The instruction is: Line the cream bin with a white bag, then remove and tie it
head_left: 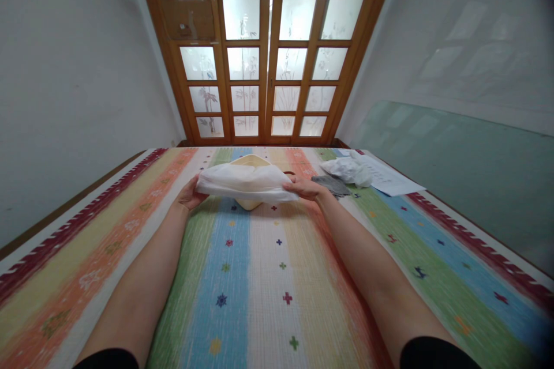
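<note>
A white, partly see-through plastic bag (244, 181) is stretched sideways between my two hands. My left hand (190, 193) grips its left end. At its right end, my right hand (303, 187) pinches the edge between thumb and fingers. Behind and under the bag is a cream-coloured object (250, 159), perhaps a tray or container; its back edge and front corner show, and the bag covers its middle. Part of a thin brown loop shows just behind my right fingers.
On the striped tablecloth (264, 277), to the right, lie a grey cloth (332, 185), a crumpled white plastic bag (348, 170) and printed paper sheets (396, 179). A glass panel (450, 167) leans by the right wall. Wood-framed glass doors (267, 57) stand beyond the table.
</note>
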The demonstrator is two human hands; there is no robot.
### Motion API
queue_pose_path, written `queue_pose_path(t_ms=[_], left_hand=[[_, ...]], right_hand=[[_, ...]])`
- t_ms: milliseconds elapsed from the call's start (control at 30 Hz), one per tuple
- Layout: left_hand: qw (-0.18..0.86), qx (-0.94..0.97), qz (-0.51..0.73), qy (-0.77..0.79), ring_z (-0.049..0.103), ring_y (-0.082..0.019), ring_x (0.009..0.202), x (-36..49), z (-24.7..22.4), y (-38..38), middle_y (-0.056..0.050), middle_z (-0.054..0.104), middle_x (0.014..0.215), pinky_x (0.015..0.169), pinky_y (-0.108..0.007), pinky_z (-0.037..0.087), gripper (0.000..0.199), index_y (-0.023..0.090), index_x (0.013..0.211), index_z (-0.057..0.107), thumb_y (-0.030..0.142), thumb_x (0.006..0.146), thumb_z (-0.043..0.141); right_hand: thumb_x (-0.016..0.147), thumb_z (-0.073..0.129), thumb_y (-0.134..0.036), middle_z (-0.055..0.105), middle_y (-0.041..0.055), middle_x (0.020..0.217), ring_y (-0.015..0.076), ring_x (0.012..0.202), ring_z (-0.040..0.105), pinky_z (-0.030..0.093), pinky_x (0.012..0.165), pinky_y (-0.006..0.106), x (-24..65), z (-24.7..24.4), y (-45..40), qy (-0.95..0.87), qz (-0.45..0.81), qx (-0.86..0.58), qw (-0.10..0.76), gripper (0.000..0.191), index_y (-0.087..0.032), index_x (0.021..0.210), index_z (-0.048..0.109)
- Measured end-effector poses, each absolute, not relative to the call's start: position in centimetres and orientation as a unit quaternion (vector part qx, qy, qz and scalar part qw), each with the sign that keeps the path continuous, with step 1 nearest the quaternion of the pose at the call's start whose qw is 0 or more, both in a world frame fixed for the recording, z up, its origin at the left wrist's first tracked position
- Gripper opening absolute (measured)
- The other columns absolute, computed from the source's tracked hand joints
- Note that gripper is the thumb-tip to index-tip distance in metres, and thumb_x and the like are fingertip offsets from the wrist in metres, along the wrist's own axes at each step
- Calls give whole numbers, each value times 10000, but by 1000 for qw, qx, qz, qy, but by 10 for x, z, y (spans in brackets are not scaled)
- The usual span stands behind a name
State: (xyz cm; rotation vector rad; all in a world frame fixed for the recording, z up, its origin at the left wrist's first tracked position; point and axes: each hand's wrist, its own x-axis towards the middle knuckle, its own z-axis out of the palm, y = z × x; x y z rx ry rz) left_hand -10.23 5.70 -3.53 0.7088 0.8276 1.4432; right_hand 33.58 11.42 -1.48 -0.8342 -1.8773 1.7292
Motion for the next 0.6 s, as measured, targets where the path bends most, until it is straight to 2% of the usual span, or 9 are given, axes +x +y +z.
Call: queue_pose_path(t_ms=[133, 267, 400, 533, 600], left_hand=[[645, 383, 562, 348, 743, -253, 985, -101, -39, 52, -25, 785, 994, 877, -314, 571, 285, 150, 1130, 668, 196, 849, 664], [647, 444, 526, 328, 751, -287, 980, -105, -46, 55, -32, 787, 954, 840, -329, 586, 393, 159, 1129, 656, 233, 755, 752], [664, 464, 514, 282, 742, -328, 1050, -107, -46, 57, -55, 799, 1019, 929, -404, 583, 533, 175, 1176, 670, 406, 720, 820], [659, 500, 528, 192, 652, -406, 1265, -92, -25, 51, -149, 764, 1186, 1110, -532, 484, 810, 149, 1298, 652, 693, 714, 789], [657, 511, 525, 177, 620, -410, 1314, -80, -13, 46, -163, 740, 1254, 1148, -560, 447, 861, 162, 1342, 637, 720, 705, 793]], right_hand=[[733, 869, -566, 768, 69, 996, 156, 815, 676, 532, 694, 227, 331, -7, 106, -701, 616, -311, 181, 552, -146, 1072, 759], [700, 902, -496, 773, 78, 1005, 176, 856, 703, 570, 771, 262, 323, 4, 94, -704, 618, -306, 171, 551, -127, 1078, 746], [662, 929, -449, 767, 76, 1045, 183, 874, 700, 581, 761, 271, 315, 14, 84, -701, 617, -293, 205, 599, -142, 1136, 729], [676, 925, -469, 751, 55, 918, 135, 751, 651, 527, 646, 210, 305, 19, 81, -675, 614, -314, 262, 514, -134, 1022, 745], [709, 902, -500, 742, 44, 889, 119, 714, 633, 503, 613, 198, 301, 20, 80, -650, 626, -308, 302, 500, -142, 1019, 745]])
